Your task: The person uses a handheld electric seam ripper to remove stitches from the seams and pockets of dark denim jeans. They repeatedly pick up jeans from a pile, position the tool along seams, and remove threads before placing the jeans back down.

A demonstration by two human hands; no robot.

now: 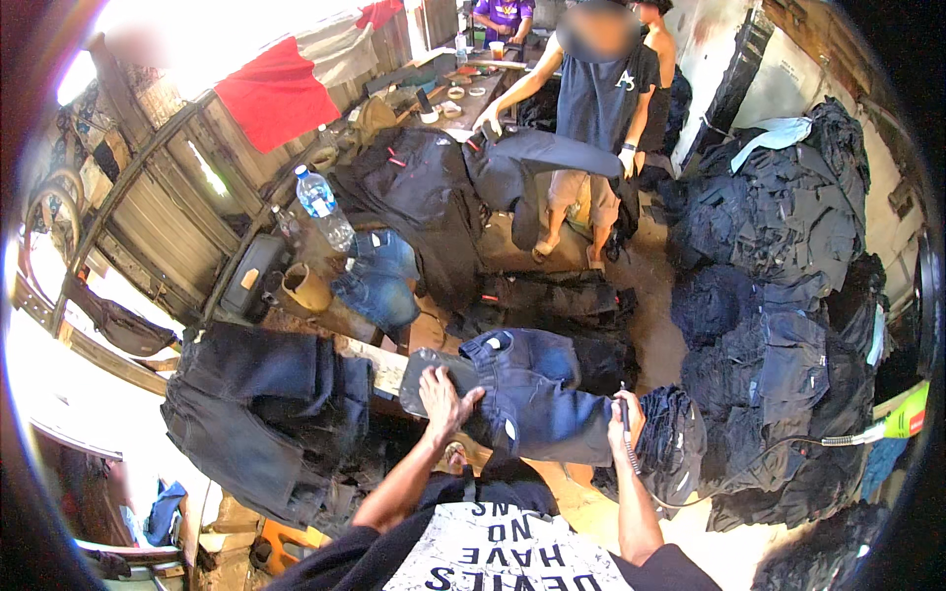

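Note:
Dark blue jeans are stretched in front of me, their waist end drawn over a dark grey board. My left hand lies on that board with its fingers spread. In my right hand is a slim rotary tool handpiece, held upright beside the leg end of the jeans. From it a thin flexible shaft curves away to a bright green unit at the right edge. The tool's tip is too small to make out.
Dark trousers drape over the bench at left. Heaps of dark garments line the right. Ahead, a person handles dark trousers. Near the left wall stand a water bottle and a tan cup.

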